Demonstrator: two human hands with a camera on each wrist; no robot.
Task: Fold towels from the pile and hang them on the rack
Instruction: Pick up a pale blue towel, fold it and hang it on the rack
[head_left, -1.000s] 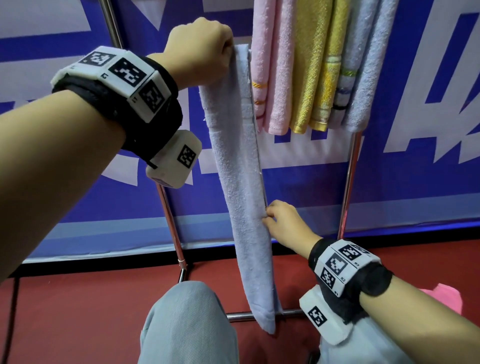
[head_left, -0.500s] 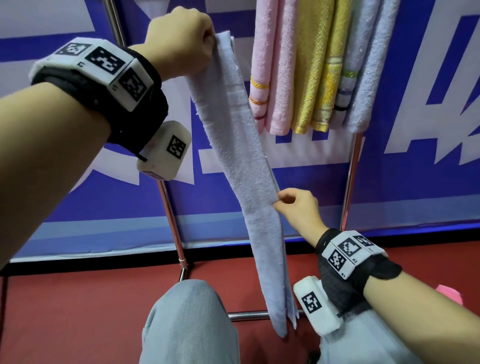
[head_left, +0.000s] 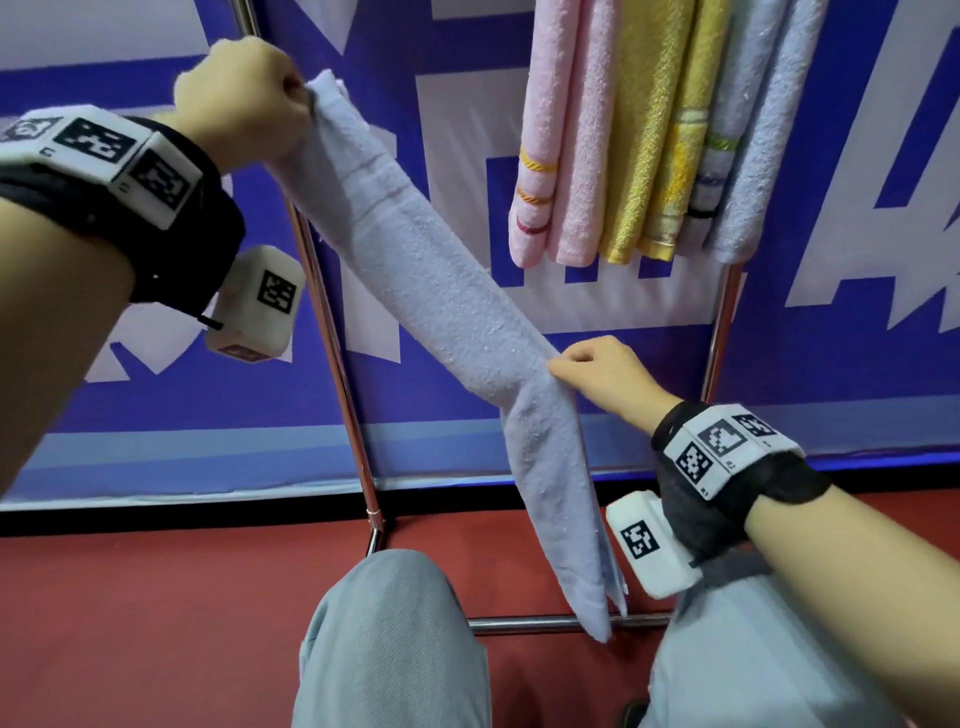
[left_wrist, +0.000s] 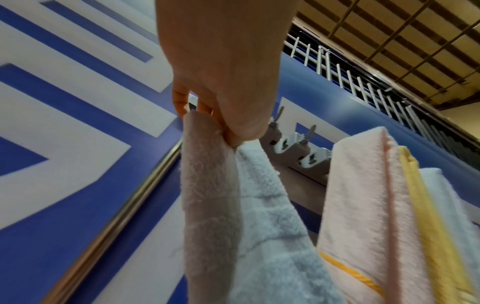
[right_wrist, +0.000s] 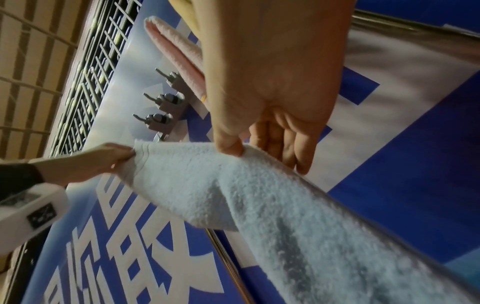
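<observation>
My left hand (head_left: 244, 98), upper left, grips the towel (head_left: 441, 291) end; right hand (head_left: 602, 374) pinches its middle. Loose tail w/ no support could unfold b4 the rack (head_left: 332, 332).

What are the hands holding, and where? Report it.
Both hold the light blue towel: left hand grips its top end, right hand pinches its edge partway down.

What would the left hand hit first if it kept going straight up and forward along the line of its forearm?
Probably the blue and white banner behind the rack; the left hand, gripping the light blue towel, points left of the hung pink towel. Depth to the top rail is unclear.
</observation>
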